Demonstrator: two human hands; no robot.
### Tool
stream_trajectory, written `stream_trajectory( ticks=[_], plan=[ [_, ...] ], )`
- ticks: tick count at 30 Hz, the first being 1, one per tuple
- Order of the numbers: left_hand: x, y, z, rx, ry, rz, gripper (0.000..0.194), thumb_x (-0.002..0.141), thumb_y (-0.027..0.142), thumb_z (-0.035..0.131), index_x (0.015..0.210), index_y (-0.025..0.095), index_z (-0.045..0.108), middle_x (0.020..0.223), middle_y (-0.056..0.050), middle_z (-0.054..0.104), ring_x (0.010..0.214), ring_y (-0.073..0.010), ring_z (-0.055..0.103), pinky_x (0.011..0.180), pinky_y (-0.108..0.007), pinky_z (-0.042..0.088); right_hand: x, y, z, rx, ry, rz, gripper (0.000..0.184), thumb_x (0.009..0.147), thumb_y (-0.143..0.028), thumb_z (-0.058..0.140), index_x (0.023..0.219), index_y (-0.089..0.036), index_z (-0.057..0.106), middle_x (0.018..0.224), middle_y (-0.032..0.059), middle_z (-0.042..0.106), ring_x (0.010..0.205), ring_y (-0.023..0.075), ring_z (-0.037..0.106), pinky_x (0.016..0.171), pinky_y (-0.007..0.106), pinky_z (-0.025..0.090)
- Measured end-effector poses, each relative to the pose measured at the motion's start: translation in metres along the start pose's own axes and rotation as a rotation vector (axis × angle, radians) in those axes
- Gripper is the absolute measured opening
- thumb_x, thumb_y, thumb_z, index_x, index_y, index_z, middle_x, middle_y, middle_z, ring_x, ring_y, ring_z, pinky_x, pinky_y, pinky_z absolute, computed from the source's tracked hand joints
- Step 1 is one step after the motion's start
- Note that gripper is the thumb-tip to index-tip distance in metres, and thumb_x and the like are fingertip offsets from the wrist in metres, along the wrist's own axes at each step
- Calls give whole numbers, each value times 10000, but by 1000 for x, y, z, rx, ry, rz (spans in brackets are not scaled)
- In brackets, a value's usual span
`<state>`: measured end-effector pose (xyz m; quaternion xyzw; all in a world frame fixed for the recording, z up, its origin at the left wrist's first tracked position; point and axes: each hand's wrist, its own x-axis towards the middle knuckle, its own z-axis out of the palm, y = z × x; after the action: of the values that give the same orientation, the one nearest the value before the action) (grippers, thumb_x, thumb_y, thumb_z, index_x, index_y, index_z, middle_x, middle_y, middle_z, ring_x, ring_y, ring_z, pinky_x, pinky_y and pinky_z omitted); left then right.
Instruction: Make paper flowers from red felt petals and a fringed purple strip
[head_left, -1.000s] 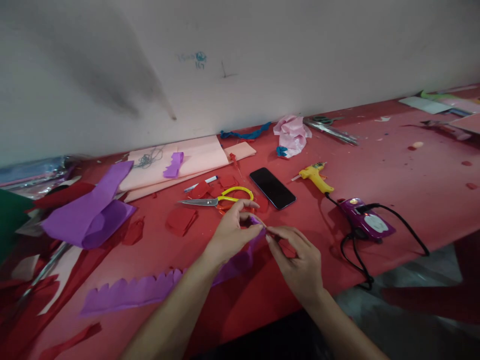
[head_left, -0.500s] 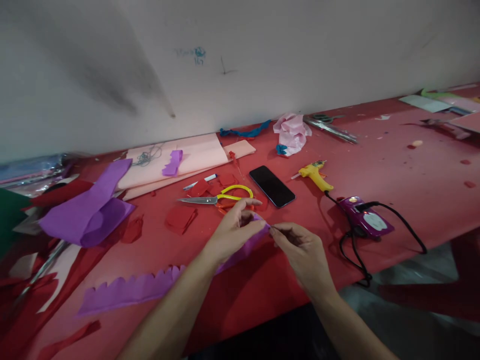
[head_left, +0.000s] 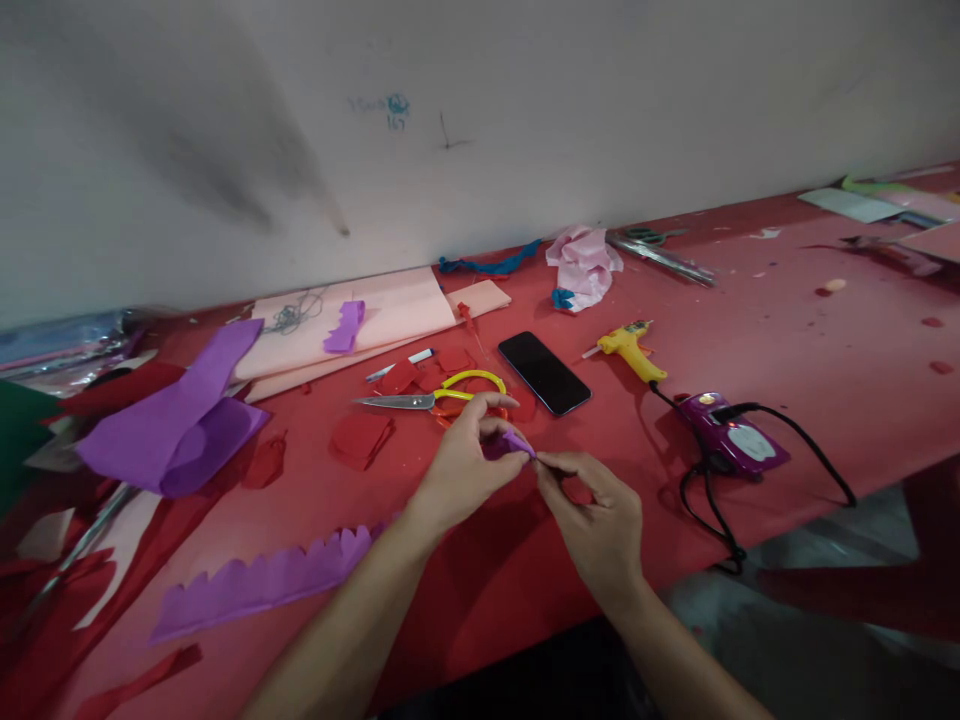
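My left hand [head_left: 472,455] pinches a small piece of purple crepe paper strip [head_left: 516,443] between thumb and fingers, its forefinger raised. At the tip of that paper, the fingers of my right hand [head_left: 596,505] are pressed together on it. A purple strip with a scalloped edge [head_left: 262,580] lies on the table and runs behind my left forearm; whether it joins the held part is hidden. Just beyond my left hand rest yellow-handled scissors [head_left: 435,398], and a black phone [head_left: 545,373] lies past both hands.
A yellow glue gun [head_left: 630,352] and a purple extension box [head_left: 731,435] with black cords are on the right. Red paper pieces [head_left: 363,440] lie left of the hands. A purple paper roll [head_left: 165,440] and peach sheets [head_left: 397,300] sit farther back, before the wall.
The purple strip hanging below my hands has drawn up and no longer shows there. My right hand shifted slightly right, then back left, still pinching the paper.
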<state>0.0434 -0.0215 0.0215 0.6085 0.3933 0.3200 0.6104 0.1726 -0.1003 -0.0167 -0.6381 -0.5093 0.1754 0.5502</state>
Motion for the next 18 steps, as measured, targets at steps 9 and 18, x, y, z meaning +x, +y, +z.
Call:
stream_trajectory(
  ticks=[9,18],
  plan=[
    [-1,3,-2,50,-48,-9,423,708,81,574,1100,205,473,788,12,656,754,-126,595,751,-270,436,3,-2,-8,270,-232,283,186,859,-314,597,922,-190,721,778,39,734,640,160,666,616,259,547],
    [1,0,-2,-5,-55,-52,426,697,113,628,1088,211,488,791,9,646,749,-133,605,757,-293,459,-5,2,-4,-14,-155,77,119,853,-264,592,901,-219,691,780,23,734,702,189,696,646,288,553]
  ],
)
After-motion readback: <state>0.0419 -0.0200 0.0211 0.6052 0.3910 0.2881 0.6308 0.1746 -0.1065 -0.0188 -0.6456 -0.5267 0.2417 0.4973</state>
